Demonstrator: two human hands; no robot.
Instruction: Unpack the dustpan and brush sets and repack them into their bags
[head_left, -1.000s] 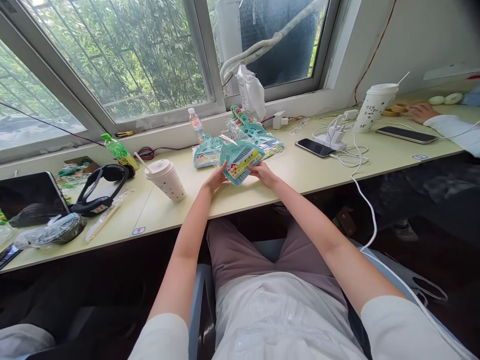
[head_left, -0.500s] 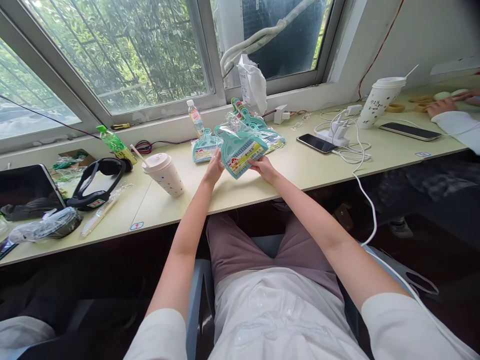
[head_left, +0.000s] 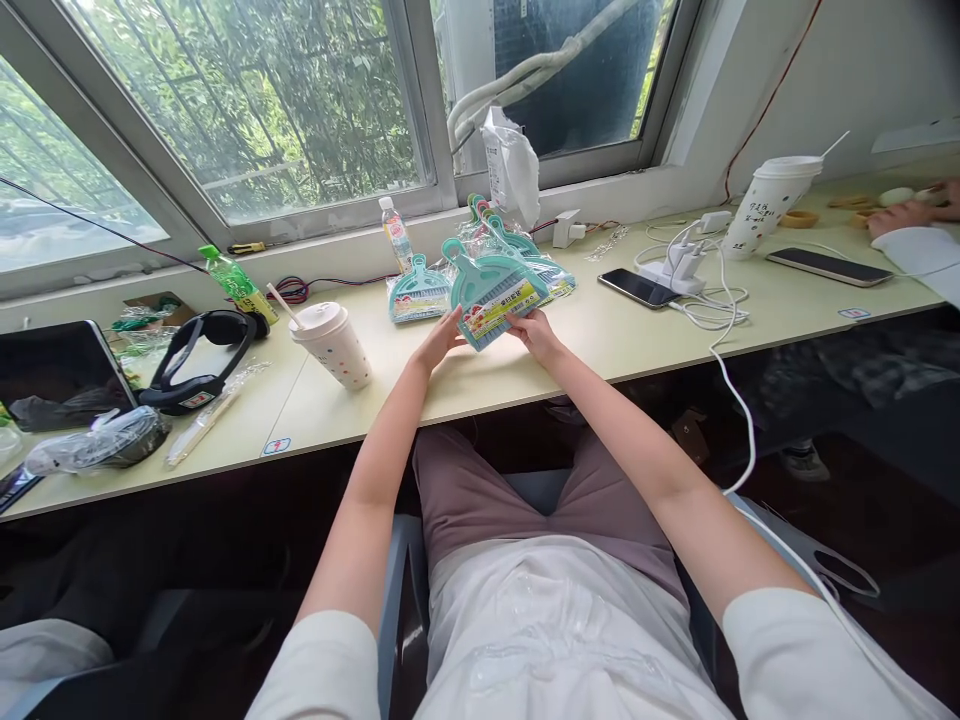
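Note:
A teal dustpan-and-brush set [head_left: 491,290] with a yellow label is held tilted up over the table. My left hand [head_left: 441,338] grips its lower left side, fingers partly hidden behind it. At its lower right edge, my right hand [head_left: 535,334] is closed on it with the thumb in front. Just behind on the left lies another wrapped teal dustpan set [head_left: 418,290]. More such packs [head_left: 551,272], in clear film, are piled behind on the right, partly covered by the held one.
Left of my hands stand a lidded paper cup [head_left: 334,345], headphones [head_left: 196,360] and a green bottle [head_left: 234,285]. To the right are a phone [head_left: 636,288], a charger strip with white cables [head_left: 679,268] and a tall cup [head_left: 772,208]. Another person's hand [head_left: 900,217] is at far right.
The held dustpan set has tipped slightly, its handle now showing more upright. Both hands keep hold of it. The whole view has shifted a little.

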